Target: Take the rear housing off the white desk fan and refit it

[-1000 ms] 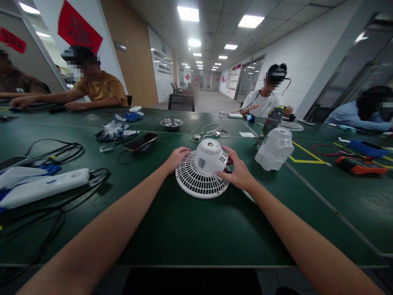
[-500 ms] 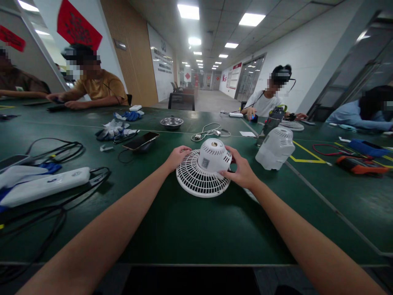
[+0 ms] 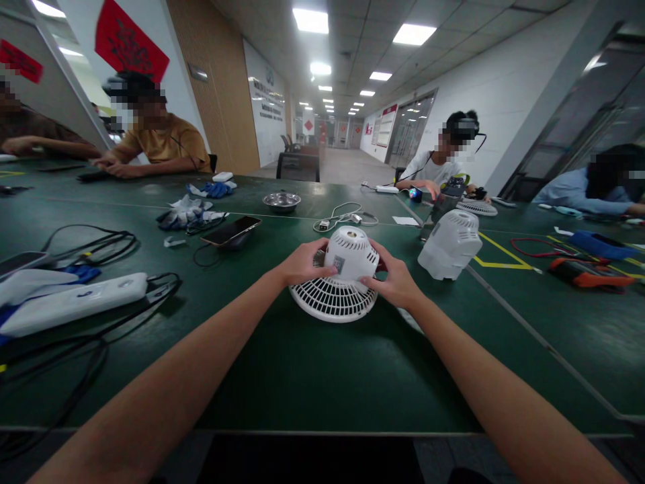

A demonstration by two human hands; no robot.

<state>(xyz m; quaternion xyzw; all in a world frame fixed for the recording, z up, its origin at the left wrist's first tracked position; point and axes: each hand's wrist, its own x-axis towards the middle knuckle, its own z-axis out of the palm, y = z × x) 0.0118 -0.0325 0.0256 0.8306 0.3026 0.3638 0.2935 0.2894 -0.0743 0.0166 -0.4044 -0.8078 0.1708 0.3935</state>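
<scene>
A white fan motor housing, vented round its top and bearing a small printed label, sits over a round white fan grille on the green table. My left hand grips the housing's left side, its thumb near the label. From the right, my right hand holds the same housing, fingers behind and thumb in front. Whether the housing touches the grille is hidden. Right of my hands stands a white plastic fan base.
On the left lie a phone, gloves and a white power strip with black cables. A metal bowl and a coiled white cable lie beyond. An orange multimeter rests at right. Co-workers sit across the table.
My left hand has moved right from the grille's rim onto the housing and closed on it. The housing has turned slightly, its label shifting. My right hand keeps its hold.
</scene>
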